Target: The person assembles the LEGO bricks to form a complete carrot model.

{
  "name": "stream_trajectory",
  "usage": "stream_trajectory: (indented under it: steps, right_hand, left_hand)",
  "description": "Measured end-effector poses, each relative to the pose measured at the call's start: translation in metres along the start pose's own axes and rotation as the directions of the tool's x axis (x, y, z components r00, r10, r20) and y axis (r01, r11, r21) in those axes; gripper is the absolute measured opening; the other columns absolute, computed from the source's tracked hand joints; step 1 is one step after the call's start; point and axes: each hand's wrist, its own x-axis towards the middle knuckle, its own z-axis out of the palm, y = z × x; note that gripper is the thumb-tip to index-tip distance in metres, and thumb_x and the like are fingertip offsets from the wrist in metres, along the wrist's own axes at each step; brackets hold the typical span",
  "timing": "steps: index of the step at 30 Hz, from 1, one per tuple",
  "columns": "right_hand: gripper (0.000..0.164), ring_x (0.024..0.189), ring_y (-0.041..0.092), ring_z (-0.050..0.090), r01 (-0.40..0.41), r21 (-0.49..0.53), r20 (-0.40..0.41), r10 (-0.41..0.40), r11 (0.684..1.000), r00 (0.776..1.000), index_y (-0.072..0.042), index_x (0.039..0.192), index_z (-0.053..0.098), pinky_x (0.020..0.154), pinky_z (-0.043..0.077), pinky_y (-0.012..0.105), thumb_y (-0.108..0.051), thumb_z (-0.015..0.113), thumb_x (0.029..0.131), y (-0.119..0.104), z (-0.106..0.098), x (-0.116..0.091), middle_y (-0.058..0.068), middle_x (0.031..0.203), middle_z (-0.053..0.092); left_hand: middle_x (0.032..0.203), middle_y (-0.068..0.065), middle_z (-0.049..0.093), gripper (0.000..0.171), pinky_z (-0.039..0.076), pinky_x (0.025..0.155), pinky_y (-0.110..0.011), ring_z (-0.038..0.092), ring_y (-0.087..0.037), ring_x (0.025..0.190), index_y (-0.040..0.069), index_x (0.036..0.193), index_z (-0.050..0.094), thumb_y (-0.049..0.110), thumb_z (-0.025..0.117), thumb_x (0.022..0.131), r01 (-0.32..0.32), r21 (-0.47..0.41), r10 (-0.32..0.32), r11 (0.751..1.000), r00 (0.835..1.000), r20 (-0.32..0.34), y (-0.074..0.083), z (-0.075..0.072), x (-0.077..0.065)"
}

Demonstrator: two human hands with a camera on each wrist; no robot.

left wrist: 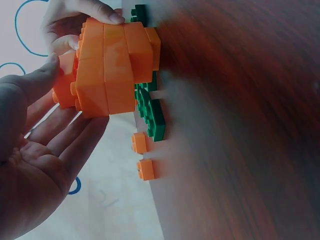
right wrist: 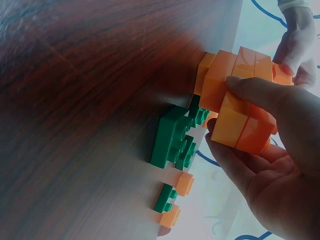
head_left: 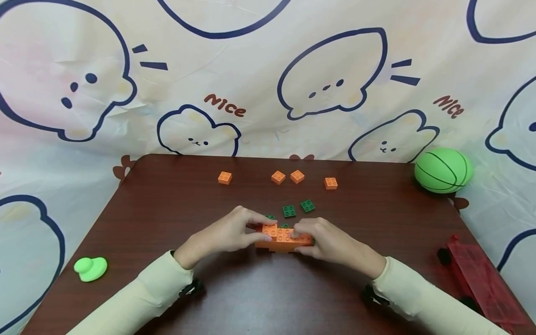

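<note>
A block built of stacked orange toy bricks is between the two hands near the middle of the table. My left hand pinches its left end, thumb on a small orange brick that stands above the top row. From the other side, my right hand grips the right end, thumb across the near face and fingers behind. The block's underside is stepped, with narrower bricks below the wider rows. Just behind it lie several green bricks, some partly hidden by the block and hands.
Several loose orange bricks lie along the back of the dark wooden table. A green ball sits at the back right corner, a red toy vehicle at the right edge. On the left is a lime-green rounded toy.
</note>
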Motion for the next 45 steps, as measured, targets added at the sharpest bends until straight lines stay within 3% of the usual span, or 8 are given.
stream_trajectory:
  steps: [3,10,19,28,45]
  right_hand:
    - [0.024,0.082,0.002,0.057,-0.002,-0.002,-0.01,0.002,1.0,1.0,-0.017,0.097,0.069,0.074,0.056,0.021,-0.015,0.088,0.082,0.0,0.0,0.0,-0.008,0.092,0.067]
    - [0.025,0.082,0.002,0.059,0.002,0.005,-0.003,-0.002,1.0,1.0,-0.017,0.097,0.069,0.075,0.057,0.02,-0.016,0.089,0.081,0.0,0.002,-0.002,-0.007,0.093,0.069]
    - [0.025,0.083,0.003,0.06,0.009,0.004,-0.007,-0.009,1.0,1.0,-0.016,0.098,0.07,0.076,0.058,0.022,-0.014,0.088,0.082,0.002,0.0,-0.002,-0.006,0.093,0.069]
    - [0.025,0.086,0.003,0.061,0.004,0.002,-0.003,-0.004,1.0,1.0,-0.017,0.1,0.07,0.078,0.059,0.023,-0.015,0.088,0.082,0.003,0.002,-0.001,-0.007,0.095,0.069]
    - [0.026,0.087,0.004,0.063,0.002,-0.012,0.005,-0.002,1.0,1.0,-0.015,0.101,0.071,0.08,0.06,0.025,-0.015,0.089,0.082,0.0,0.0,0.0,-0.005,0.097,0.072]
  left_hand:
    - [0.128,-0.004,0.074,0.04,0.058,0.097,-0.037,0.071,-0.013,0.116,0.012,0.131,0.072,0.027,0.076,0.094,0.009,-0.009,-0.009,1.0,1.0,-0.005,0.0,0.001,0.0]
    - [0.119,-0.003,0.077,0.04,0.06,0.088,-0.029,0.071,-0.007,0.096,0.008,0.127,0.073,0.027,0.078,0.093,0.039,-0.112,-0.042,0.993,0.999,-0.026,-0.004,0.007,-0.001]
    - [0.121,-0.004,0.077,0.039,0.06,0.09,-0.029,0.073,-0.009,0.103,0.007,0.126,0.074,0.024,0.079,0.092,0.026,-0.087,-0.027,0.996,0.999,-0.017,0.0,0.004,0.003]
    - [0.124,-0.002,0.075,0.037,0.058,0.096,-0.033,0.071,-0.012,0.114,0.012,0.128,0.074,0.027,0.077,0.094,0.054,-0.055,-0.053,0.997,0.999,0.012,0.003,0.0,0.003]
    - [0.127,-0.003,0.074,0.042,0.058,0.098,-0.035,0.07,-0.014,0.118,0.01,0.128,0.073,0.03,0.079,0.092,0.069,-0.053,-0.067,0.996,0.997,0.03,0.002,-0.003,0.005]
